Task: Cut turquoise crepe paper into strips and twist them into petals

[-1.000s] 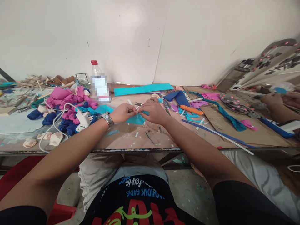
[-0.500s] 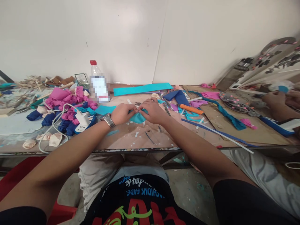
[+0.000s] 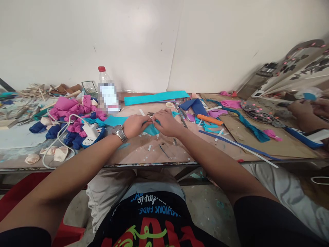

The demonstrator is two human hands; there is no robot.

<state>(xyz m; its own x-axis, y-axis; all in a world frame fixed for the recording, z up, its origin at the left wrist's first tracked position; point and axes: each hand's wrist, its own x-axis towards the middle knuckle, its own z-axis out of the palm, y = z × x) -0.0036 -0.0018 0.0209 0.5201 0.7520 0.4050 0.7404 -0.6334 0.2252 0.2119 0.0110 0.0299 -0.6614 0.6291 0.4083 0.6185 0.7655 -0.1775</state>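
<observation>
Over the middle of the table, my left hand [image 3: 136, 126] and my right hand [image 3: 166, 122] meet, their fingers pinched together on a turquoise crepe paper strip [image 3: 152, 130]. Part of the strip hangs below the fingertips, and a turquoise length [image 3: 115, 120] lies to the left of my left hand. The fingers partly hide the pinched part. Behind my hands, a flat turquoise strip [image 3: 156, 97] rests near the wall. A roll of tape [image 3: 169, 104] sits just beyond my right hand.
Pink and blue paper rosettes [image 3: 68, 109] are heaped left, beside a power strip [image 3: 94, 137] with a white cable. A red-capped bottle [image 3: 105, 77] stands behind. On the right lie an orange-handled cutter [image 3: 209, 119] and a white strip [image 3: 249, 151]. Another person's hands [image 3: 303, 113] work far right.
My left hand has shifted slightly right and turned over a little at the pinch, closer to my right hand. The right hand stays nearly in place.
</observation>
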